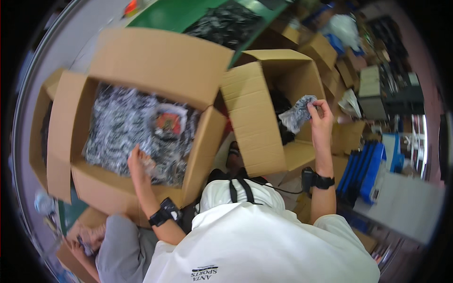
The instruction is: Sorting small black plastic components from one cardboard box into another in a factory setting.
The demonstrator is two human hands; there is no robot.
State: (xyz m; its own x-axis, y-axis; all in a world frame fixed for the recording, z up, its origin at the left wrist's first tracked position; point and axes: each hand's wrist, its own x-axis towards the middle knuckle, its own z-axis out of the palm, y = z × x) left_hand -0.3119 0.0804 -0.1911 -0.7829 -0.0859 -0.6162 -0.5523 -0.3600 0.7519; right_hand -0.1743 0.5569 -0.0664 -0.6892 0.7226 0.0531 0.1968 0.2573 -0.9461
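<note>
Green table [160, 18], right hand [322, 118] pinching packet [296, 115], left [137, 164] curled

Blue crates [373, 172] stand at the right — farther off, a white plastic bag [343, 30] and a green tabletop [158, 18].

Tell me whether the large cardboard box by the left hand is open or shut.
Open: the large cardboard box has its flaps spread outward, and plastic packets show inside, near the left hand.
</note>
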